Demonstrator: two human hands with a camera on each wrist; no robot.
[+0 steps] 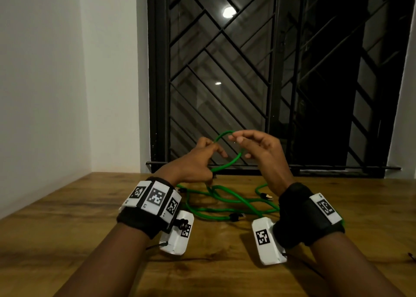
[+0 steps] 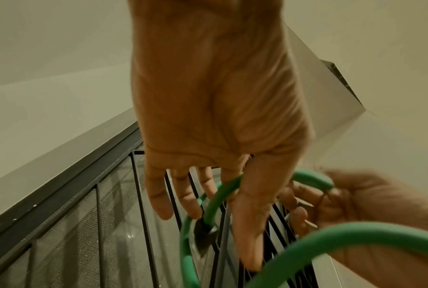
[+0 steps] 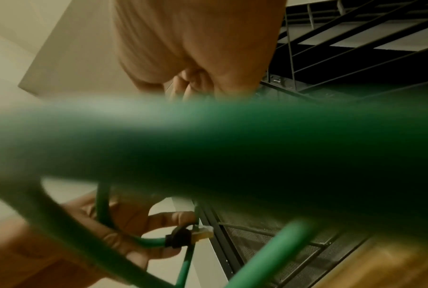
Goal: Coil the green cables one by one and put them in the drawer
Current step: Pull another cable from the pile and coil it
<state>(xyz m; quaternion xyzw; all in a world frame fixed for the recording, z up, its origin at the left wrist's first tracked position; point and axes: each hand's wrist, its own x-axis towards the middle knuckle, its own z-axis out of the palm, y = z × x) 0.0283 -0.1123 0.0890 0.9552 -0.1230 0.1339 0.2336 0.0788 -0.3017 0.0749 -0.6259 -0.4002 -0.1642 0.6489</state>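
Both hands are raised above the wooden table (image 1: 67, 218) and hold one green cable (image 1: 231, 161) bent into a loop. My left hand (image 1: 213, 148) pinches the loop's left side between thumb and forefinger. The cable's black connector end (image 3: 180, 237) lies against that hand's fingers. My right hand (image 1: 234, 138) pinches the top of the loop with thumb and forefinger, its other fingers curled. The rest of this cable hangs down toward the table. In the right wrist view a stretch of cable (image 3: 208, 146) runs blurred across the lens. No drawer is in view.
More green cables (image 1: 225, 203) lie tangled on the table beneath and between my wrists, with plug ends (image 1: 267, 196) showing. A barred dark window (image 1: 247, 71) rises right behind the table's far edge. A white wall (image 1: 45, 94) closes the left side.
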